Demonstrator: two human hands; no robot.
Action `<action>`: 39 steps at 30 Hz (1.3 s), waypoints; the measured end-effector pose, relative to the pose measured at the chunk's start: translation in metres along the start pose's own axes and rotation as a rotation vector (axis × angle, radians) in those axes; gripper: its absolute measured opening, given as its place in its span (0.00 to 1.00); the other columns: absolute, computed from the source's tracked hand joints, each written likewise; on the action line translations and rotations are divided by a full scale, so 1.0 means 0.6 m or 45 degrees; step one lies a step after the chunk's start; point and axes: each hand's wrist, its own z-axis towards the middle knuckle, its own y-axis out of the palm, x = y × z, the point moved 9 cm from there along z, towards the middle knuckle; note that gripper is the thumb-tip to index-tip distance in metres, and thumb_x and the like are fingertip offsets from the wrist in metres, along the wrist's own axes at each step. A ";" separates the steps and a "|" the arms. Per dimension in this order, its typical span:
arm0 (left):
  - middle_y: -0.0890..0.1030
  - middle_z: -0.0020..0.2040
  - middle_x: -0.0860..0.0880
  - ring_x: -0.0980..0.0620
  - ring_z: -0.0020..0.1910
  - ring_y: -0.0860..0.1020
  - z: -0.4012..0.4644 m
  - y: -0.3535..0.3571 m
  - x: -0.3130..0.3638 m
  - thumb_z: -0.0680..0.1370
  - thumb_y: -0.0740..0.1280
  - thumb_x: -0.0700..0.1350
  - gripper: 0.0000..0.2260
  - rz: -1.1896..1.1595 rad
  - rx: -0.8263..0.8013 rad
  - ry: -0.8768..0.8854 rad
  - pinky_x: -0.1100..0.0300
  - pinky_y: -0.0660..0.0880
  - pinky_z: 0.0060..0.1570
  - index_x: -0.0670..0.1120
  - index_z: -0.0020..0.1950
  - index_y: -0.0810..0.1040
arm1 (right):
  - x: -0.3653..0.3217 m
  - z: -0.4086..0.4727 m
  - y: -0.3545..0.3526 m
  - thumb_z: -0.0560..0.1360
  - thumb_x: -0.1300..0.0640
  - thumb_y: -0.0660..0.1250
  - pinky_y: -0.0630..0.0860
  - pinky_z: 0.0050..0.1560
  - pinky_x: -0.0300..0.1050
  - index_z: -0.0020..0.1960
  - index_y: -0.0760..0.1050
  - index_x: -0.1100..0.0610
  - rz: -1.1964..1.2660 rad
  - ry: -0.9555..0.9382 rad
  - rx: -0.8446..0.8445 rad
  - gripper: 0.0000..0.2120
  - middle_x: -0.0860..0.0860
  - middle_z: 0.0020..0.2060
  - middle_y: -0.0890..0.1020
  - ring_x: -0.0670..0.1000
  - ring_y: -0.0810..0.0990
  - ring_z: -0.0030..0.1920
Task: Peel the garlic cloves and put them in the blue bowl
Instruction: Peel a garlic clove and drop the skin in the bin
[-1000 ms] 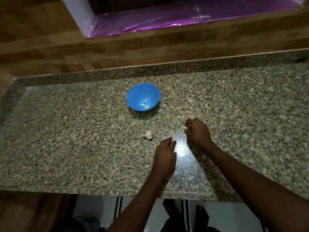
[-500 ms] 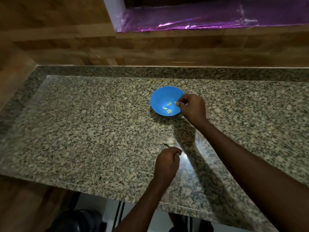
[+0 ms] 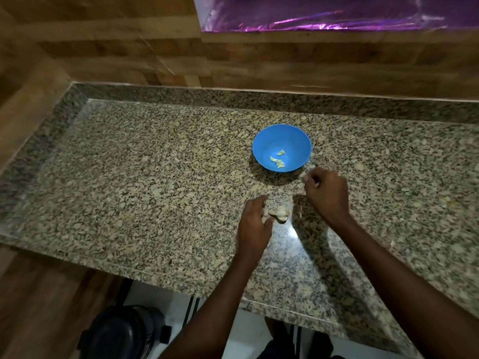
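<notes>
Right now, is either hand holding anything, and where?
The left hand touches the garlic head at its side. The right hand is blurred; cannot tell.

Speckled granite counter (image 3: 155,177) below wood-panelled wall (image 3: 116,55), purple foil (image 3: 324,16) up top.

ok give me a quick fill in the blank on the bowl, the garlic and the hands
1. The peeled cloves lie inside the ____ bowl.
2. The garlic head sits on the counter beside the ____ hand.
3. The right hand is ____ the bowl, not over it.

Missing words: blue; left; beside
</notes>
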 end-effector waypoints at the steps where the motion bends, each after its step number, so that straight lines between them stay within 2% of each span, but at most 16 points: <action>1: 0.76 0.62 0.45 0.49 0.57 0.77 0.007 0.011 0.007 0.76 0.71 0.35 0.22 0.014 -0.085 0.050 0.58 0.74 0.56 0.44 0.70 0.75 | 0.020 -0.023 0.010 0.76 0.56 0.70 0.61 0.29 0.39 0.40 0.82 0.56 -0.003 0.059 -0.076 0.07 0.49 0.28 0.78 0.45 0.74 0.28; 3: 0.78 0.59 0.42 0.46 0.58 0.77 0.018 0.029 0.015 0.74 0.72 0.34 0.21 0.076 -0.170 0.124 0.54 0.75 0.57 0.42 0.67 0.79 | 0.055 -0.065 0.039 0.75 0.56 0.71 0.63 0.32 0.41 0.41 0.83 0.56 0.003 0.170 -0.269 0.06 0.49 0.28 0.79 0.49 0.79 0.32; 4: 0.80 0.56 0.43 0.46 0.56 0.77 0.022 0.034 0.017 0.73 0.72 0.34 0.19 0.109 -0.177 0.132 0.54 0.75 0.55 0.43 0.63 0.81 | 0.070 -0.083 0.053 0.75 0.57 0.71 0.67 0.34 0.40 0.41 0.84 0.56 0.037 0.237 -0.353 0.05 0.51 0.30 0.81 0.52 0.82 0.36; 6: 0.83 0.51 0.46 0.51 0.50 0.78 0.024 0.043 0.017 0.72 0.72 0.36 0.14 0.134 -0.168 0.095 0.60 0.73 0.49 0.45 0.57 0.85 | 0.099 -0.113 0.078 0.74 0.61 0.72 0.79 0.41 0.43 0.40 0.84 0.58 0.236 0.445 -0.489 0.05 0.55 0.34 0.85 0.55 0.85 0.38; 7: 0.84 0.48 0.48 0.54 0.46 0.79 0.023 0.046 0.013 0.72 0.72 0.36 0.12 0.097 -0.167 0.041 0.63 0.72 0.46 0.46 0.54 0.86 | 0.107 -0.128 0.088 0.74 0.63 0.72 0.83 0.43 0.50 0.39 0.84 0.60 0.395 0.572 -0.539 0.05 0.58 0.34 0.86 0.58 0.86 0.37; 8: 0.85 0.45 0.49 0.58 0.41 0.79 0.020 0.051 0.007 0.72 0.72 0.36 0.10 0.020 -0.180 -0.033 0.67 0.72 0.42 0.45 0.51 0.86 | 0.114 -0.141 0.093 0.75 0.65 0.71 0.84 0.43 0.57 0.39 0.83 0.63 0.527 0.684 -0.552 0.06 0.60 0.33 0.85 0.61 0.86 0.36; 10: 0.85 0.41 0.49 0.62 0.36 0.78 0.011 0.063 -0.004 0.73 0.72 0.36 0.08 -0.155 -0.224 -0.186 0.70 0.72 0.38 0.44 0.50 0.86 | 0.122 -0.153 0.089 0.76 0.68 0.70 0.83 0.43 0.65 0.41 0.81 0.66 0.667 0.793 -0.510 0.05 0.64 0.33 0.84 0.65 0.85 0.36; 14: 0.82 0.38 0.47 0.54 0.34 0.79 -0.011 0.088 0.011 0.75 0.70 0.32 0.09 -0.471 -0.334 -0.315 0.62 0.76 0.36 0.44 0.50 0.84 | 0.127 -0.164 0.053 0.76 0.68 0.70 0.81 0.42 0.70 0.46 0.80 0.68 0.848 0.832 -0.395 0.02 0.70 0.36 0.83 0.71 0.84 0.39; 17: 0.80 0.38 0.46 0.57 0.33 0.79 -0.025 0.102 0.041 0.75 0.70 0.30 0.14 -0.594 -0.417 -0.262 0.63 0.77 0.36 0.45 0.55 0.82 | 0.129 -0.170 0.017 0.75 0.67 0.71 0.81 0.39 0.71 0.50 0.80 0.68 0.967 0.774 -0.366 0.04 0.71 0.37 0.82 0.71 0.83 0.38; 20: 0.83 0.43 0.45 0.53 0.40 0.81 -0.035 0.115 0.071 0.76 0.73 0.34 0.13 -0.613 -0.451 -0.207 0.58 0.80 0.44 0.44 0.59 0.82 | 0.134 -0.165 -0.026 0.75 0.68 0.71 0.82 0.42 0.68 0.50 0.82 0.64 0.985 0.667 -0.327 0.04 0.66 0.36 0.84 0.64 0.84 0.37; 22: 0.85 0.46 0.43 0.50 0.43 0.82 -0.039 0.120 0.085 0.77 0.73 0.37 0.11 -0.638 -0.423 -0.221 0.55 0.81 0.46 0.44 0.59 0.83 | 0.139 -0.160 -0.050 0.75 0.68 0.71 0.84 0.45 0.60 0.50 0.83 0.63 0.957 0.591 -0.288 0.05 0.63 0.35 0.84 0.61 0.84 0.36; 25: 0.85 0.50 0.37 0.46 0.42 0.83 -0.052 0.138 0.101 0.79 0.70 0.38 0.09 -0.757 -0.398 -0.333 0.56 0.82 0.42 0.38 0.58 0.82 | 0.151 -0.155 -0.082 0.75 0.70 0.70 0.83 0.42 0.51 0.48 0.83 0.64 0.938 0.527 -0.240 0.05 0.61 0.35 0.85 0.58 0.83 0.33; 27: 0.84 0.50 0.35 0.42 0.45 0.84 -0.057 0.147 0.112 0.78 0.70 0.36 0.09 -0.774 -0.404 -0.338 0.53 0.82 0.48 0.35 0.58 0.80 | 0.155 -0.154 -0.097 0.75 0.71 0.70 0.83 0.40 0.50 0.46 0.83 0.62 0.965 0.508 -0.245 0.06 0.63 0.37 0.85 0.58 0.83 0.34; 29: 0.84 0.48 0.37 0.44 0.46 0.82 -0.061 0.153 0.128 0.77 0.72 0.35 0.10 -0.745 -0.413 -0.300 0.52 0.79 0.52 0.35 0.58 0.80 | 0.162 -0.155 -0.112 0.75 0.71 0.71 0.82 0.36 0.47 0.45 0.83 0.61 1.004 0.507 -0.264 0.07 0.64 0.38 0.84 0.57 0.83 0.34; 35: 0.86 0.52 0.44 0.53 0.45 0.83 -0.079 0.166 0.175 0.75 0.72 0.32 0.14 -0.756 -0.411 -0.204 0.59 0.81 0.43 0.38 0.60 0.82 | 0.191 -0.163 -0.128 0.75 0.68 0.72 0.81 0.33 0.42 0.47 0.82 0.64 1.138 0.634 -0.302 0.02 0.58 0.34 0.85 0.52 0.82 0.31; 39: 0.85 0.55 0.42 0.52 0.49 0.83 -0.083 0.168 0.200 0.75 0.71 0.30 0.14 -0.755 -0.388 -0.147 0.60 0.81 0.47 0.37 0.60 0.82 | 0.206 -0.171 -0.113 0.78 0.69 0.66 0.83 0.35 0.44 0.49 0.79 0.67 1.327 0.865 -0.431 0.03 0.60 0.32 0.84 0.54 0.84 0.31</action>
